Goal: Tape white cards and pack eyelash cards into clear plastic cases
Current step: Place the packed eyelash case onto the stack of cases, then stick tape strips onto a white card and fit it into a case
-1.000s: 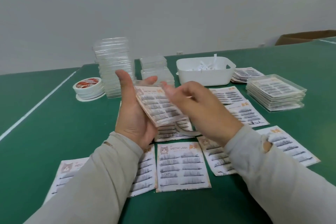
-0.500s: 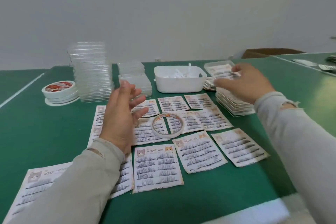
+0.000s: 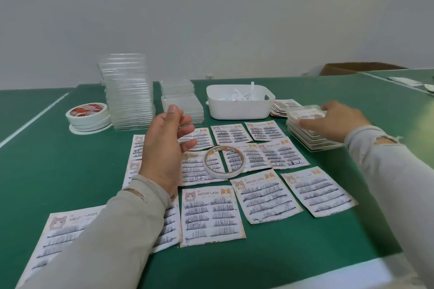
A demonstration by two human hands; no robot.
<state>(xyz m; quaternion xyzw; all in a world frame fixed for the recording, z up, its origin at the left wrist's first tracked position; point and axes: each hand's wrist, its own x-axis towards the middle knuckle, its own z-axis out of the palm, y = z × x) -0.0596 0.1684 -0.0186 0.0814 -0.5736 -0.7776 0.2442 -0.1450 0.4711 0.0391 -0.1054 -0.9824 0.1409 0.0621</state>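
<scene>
Your right hand reaches out to the right side of the green counter and rests on the top of the stack of packed cases, fingers laid fairly straight along the uppermost case, which holds an eyelash card; you cannot tell whether the thumb curls under its edge. Your left hand hovers above the counter with nothing in it, palm turned inward, fingers loosely spread and relaxed.

Loose eyelash cards printed "MEOW LASH" lie flat in rows in front of you, some overlapping at the edges. A thin tape ring lies on top of the middle cards. Behind them, to the left, a tall stack of empty clear cases stands beside a shorter stack of clear cases. Left of the tall stack sit the white tape rolls, piled one on another. A white bin with white paper strips inside stands at the back centre, and just beside it, to the right, lies a small pile of eyelash cards, touching the stack of packed cases.
</scene>
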